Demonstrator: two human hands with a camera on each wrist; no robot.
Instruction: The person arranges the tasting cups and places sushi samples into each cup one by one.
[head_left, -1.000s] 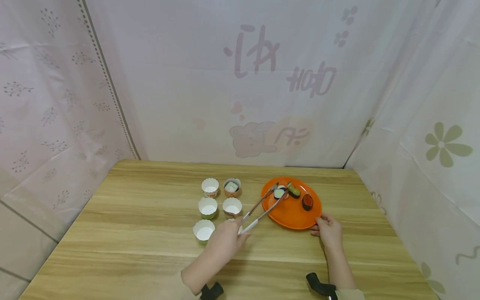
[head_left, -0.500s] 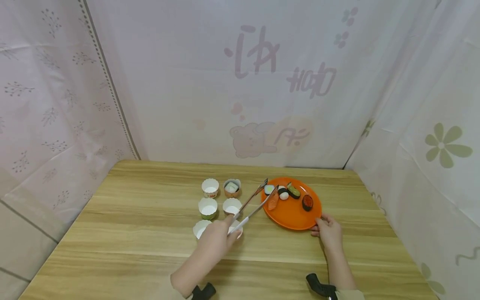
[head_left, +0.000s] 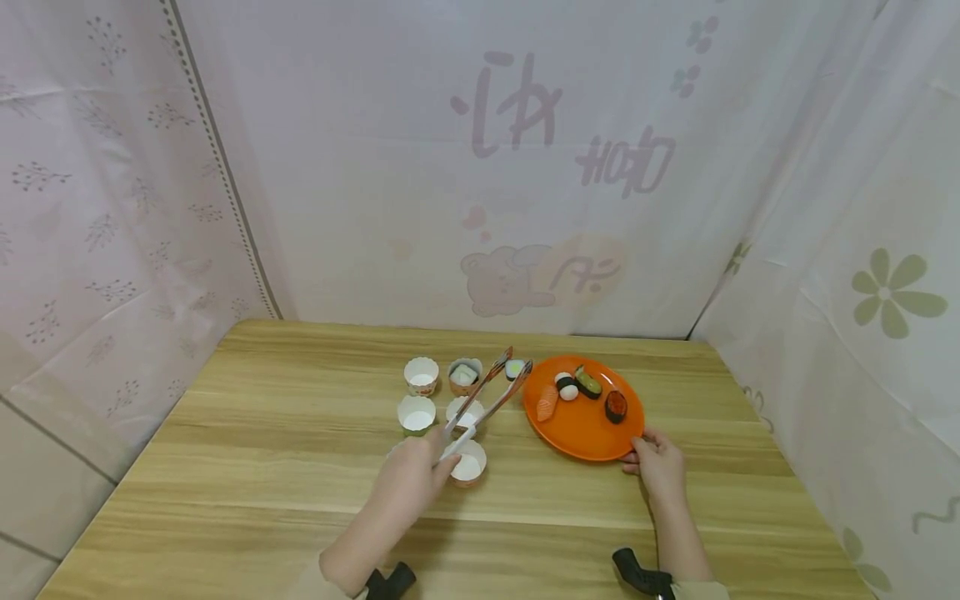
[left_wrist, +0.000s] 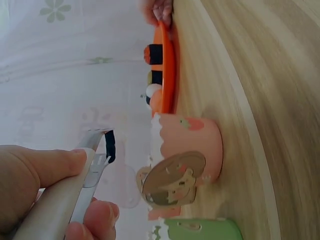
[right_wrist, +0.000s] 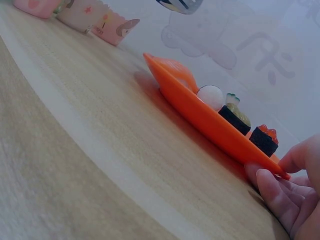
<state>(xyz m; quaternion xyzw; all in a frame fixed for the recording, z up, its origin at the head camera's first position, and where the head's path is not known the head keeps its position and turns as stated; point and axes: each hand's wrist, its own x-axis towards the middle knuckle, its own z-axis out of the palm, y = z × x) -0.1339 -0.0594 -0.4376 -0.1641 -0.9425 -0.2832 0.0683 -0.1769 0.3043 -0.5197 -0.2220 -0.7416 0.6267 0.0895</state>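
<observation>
My left hand [head_left: 408,477] grips metal tongs [head_left: 497,402] with pale handles. Between their tips is a small sushi roll [head_left: 514,369] with a white top and a green centre; its black wrap [left_wrist: 110,146] shows in the left wrist view. It hangs in the air left of an orange plate [head_left: 585,437]. Thumb and fingers of my right hand [head_left: 660,468] pinch the plate's near right rim. On the plate lie a salmon piece [head_left: 547,403], a white piece with a black band [head_left: 567,386], a green-topped piece [head_left: 587,382] and a red roe piece [head_left: 616,406].
Paper cups stand in two columns left of the plate. The back right cup [head_left: 465,387] holds whitish pieces. A pink cup [left_wrist: 195,142] and a green cup [left_wrist: 210,230] are close below the tongs. My left hand mostly hides the front left cup. Curtains surround the wooden table [head_left: 262,467].
The tongs have lifted the sushi roll off the plate and carried it left, past the plate's rim. My left hand has shifted left, uncovering the front right cup. The right hand has stayed still.
</observation>
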